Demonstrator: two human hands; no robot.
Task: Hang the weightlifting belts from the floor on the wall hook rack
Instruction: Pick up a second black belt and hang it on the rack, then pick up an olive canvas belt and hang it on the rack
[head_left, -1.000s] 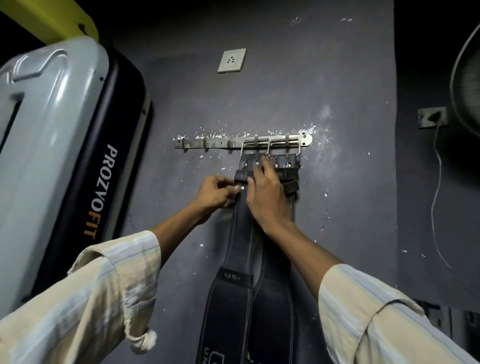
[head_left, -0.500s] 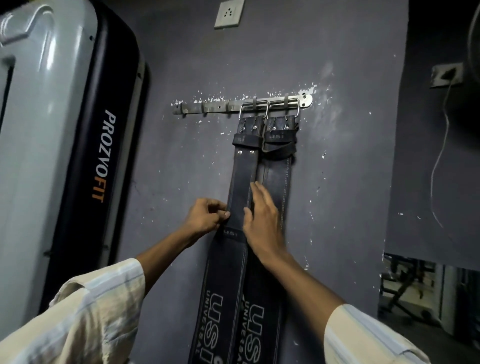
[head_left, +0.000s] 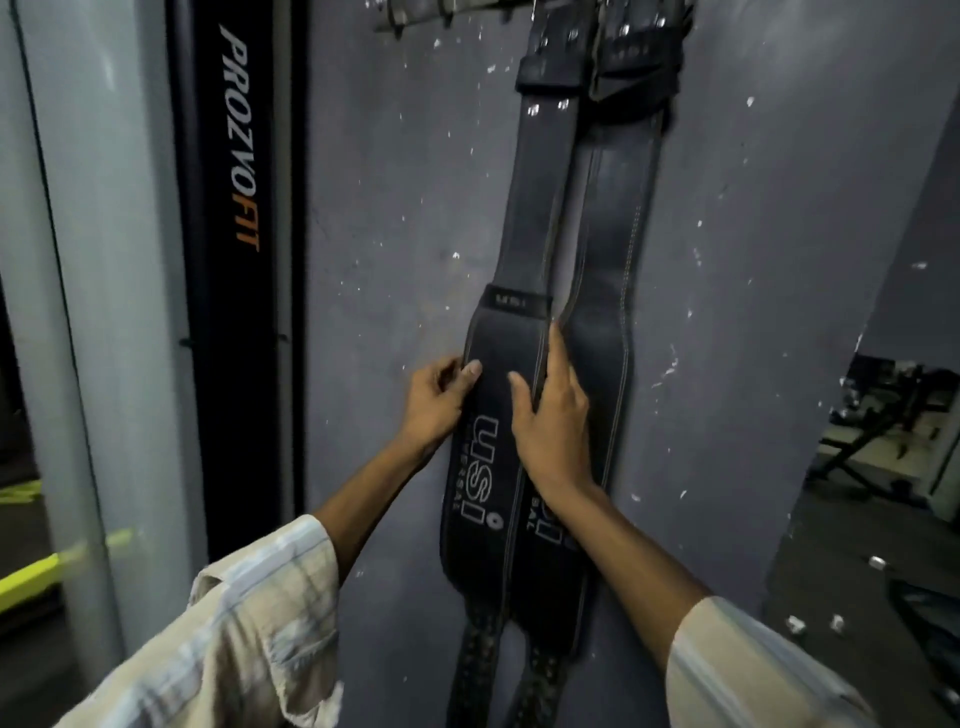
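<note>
Two black belts hang side by side down the grey wall (head_left: 395, 218) from the rack (head_left: 415, 15), whose bar only shows at the top edge; the left belt (head_left: 524, 249) slightly overlaps the right belt (head_left: 618, 249) along their shared edge. Both carry white "USI" lettering on their wide middle part, and their narrow perforated ends trail below toward the bottom of the view. The left hand (head_left: 434, 402) grips the outer left edge of the left belt, thumb on the front face and fingers curled round the edge. The right hand (head_left: 553, 415) lies flat over the seam between the two belts, fingers straight and pressing, the index finger pointing up along the seam. Both forearms reach up out of rolled pale striped sleeves (head_left: 249, 623). At far left stands a grey and black machine (head_left: 239, 156) marked "PROZVOFIT"
</note>
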